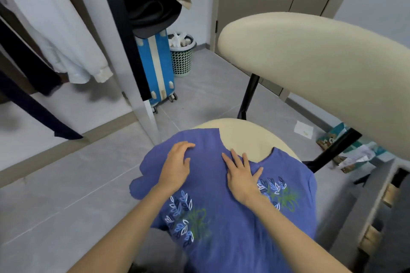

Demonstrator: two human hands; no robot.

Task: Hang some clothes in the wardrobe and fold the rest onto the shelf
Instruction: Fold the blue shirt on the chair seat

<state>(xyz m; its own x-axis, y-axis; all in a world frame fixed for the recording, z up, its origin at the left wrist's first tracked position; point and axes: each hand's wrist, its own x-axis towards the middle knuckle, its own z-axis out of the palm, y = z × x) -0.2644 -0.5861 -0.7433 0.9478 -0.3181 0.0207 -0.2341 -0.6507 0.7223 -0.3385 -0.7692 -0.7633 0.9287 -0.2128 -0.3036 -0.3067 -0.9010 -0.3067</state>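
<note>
Both hands lie flat on the blue shirt (221,206), gripping nothing: the left hand (177,166) presses near the left shoulder with fingertips slightly curled, the right hand (241,175) rests with spread fingers just below the neckline. That shirt is spread over the chair seat (244,137), its long axis running from the neckline at the far side toward the person, its hem hanging off the near edge. Its left sleeve droops past the seat, nearest the left hand, probably the first part to fold. Behind stands the chair back (310,68); the open wardrobe (142,115) with hanging clothes (66,46) lies left.

Blue suitcase (158,66) beside green bin (182,60); paper (303,129) on floor.
</note>
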